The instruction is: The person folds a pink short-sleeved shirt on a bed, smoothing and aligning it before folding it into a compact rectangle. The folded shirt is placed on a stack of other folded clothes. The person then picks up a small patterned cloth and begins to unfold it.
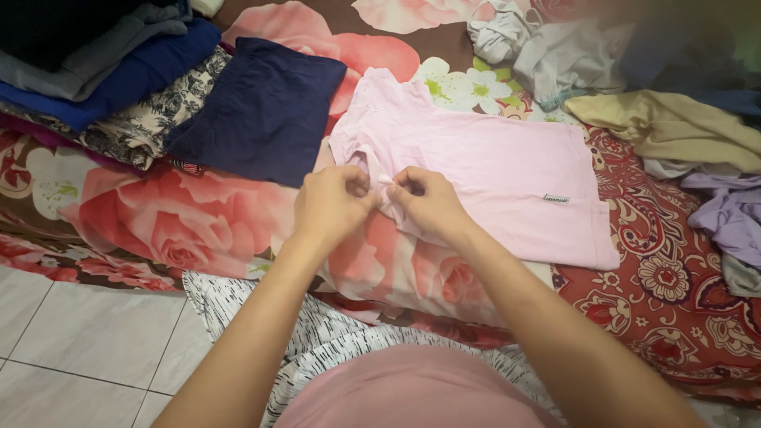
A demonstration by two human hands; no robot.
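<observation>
Pink shirt (491, 170): lying flat on bed (198, 222), apparently unfolded; left hand (329, 202) and right hand (428, 202) both pinching its near edge.

home bedroom: floral bedspread (198, 222), clothes piles (103, 71)

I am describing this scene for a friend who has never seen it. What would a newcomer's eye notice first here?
First, the pale pink shirt spread flat in the middle of the rose-patterned bedcover, with the left hand and right hand pinching its near edge side by side. Next, the folded navy garment just left of it, beside a stack of folded clothes at upper left. A loose heap of unfolded clothes lies at right.
</observation>
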